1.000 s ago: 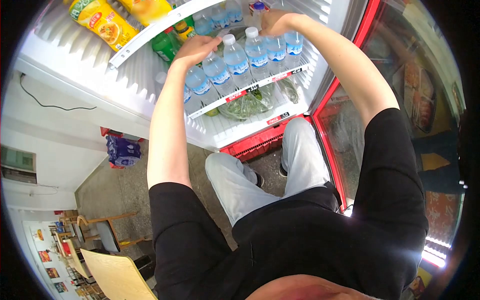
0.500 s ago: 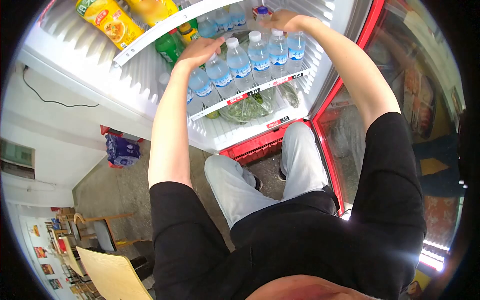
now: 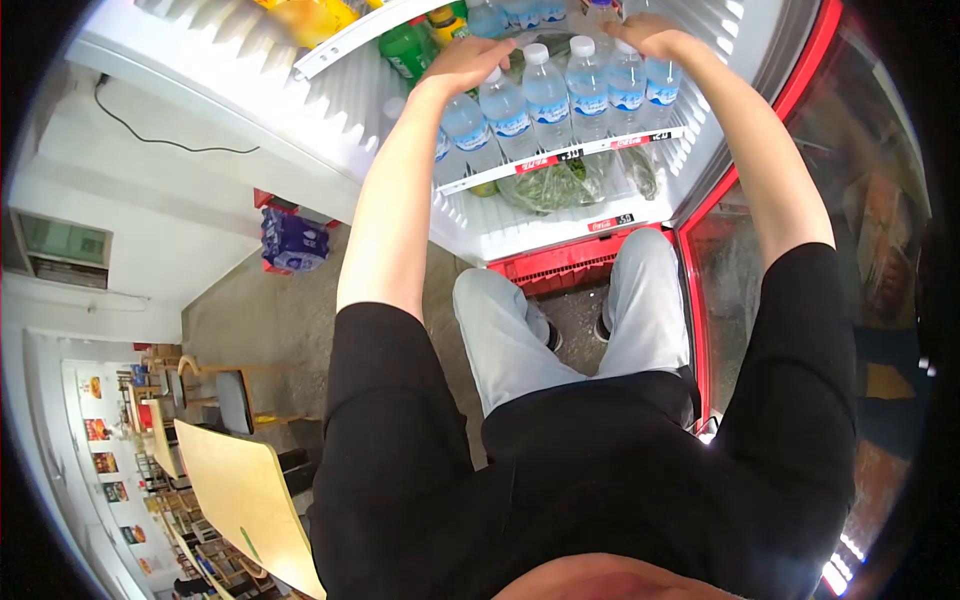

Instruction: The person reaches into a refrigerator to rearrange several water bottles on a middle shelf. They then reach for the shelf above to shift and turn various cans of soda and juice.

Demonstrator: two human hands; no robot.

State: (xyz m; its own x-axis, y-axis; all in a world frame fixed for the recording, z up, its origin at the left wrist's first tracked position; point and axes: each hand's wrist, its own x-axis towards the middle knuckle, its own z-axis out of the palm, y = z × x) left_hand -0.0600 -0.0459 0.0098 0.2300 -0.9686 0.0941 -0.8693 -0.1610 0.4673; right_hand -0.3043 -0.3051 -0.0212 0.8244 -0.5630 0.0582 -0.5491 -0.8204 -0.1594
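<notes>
Inside the open fridge, a front row of water bottles (image 3: 547, 100) with white caps and blue labels stands on the shelf. My left hand (image 3: 467, 65) is over the left part of the row, fingers stretched to the right just above a bottle cap; it grips nothing that I can see. On the right, my right hand (image 3: 648, 36) reaches behind the front row, close to a white-capped bottle (image 3: 626, 80) and a purple-capped bottle (image 3: 602, 8). Its fingers extend leftward, tips partly hidden. A clear bag of greens (image 3: 552, 185) lies on the shelf below.
Green bottles (image 3: 402, 52) stand at the shelf's left; yellow packages (image 3: 310, 18) sit above. The glass door (image 3: 800, 130) with its red frame is open at right. A purple plastic-wrapped pack (image 3: 293, 240), a chair (image 3: 233, 400) and a wooden table (image 3: 240, 490) are at left.
The whole view has shifted, so the fridge appears further right and higher. My right hand sits slightly further right relative to the bottles; my left hand stays over the left bottles.
</notes>
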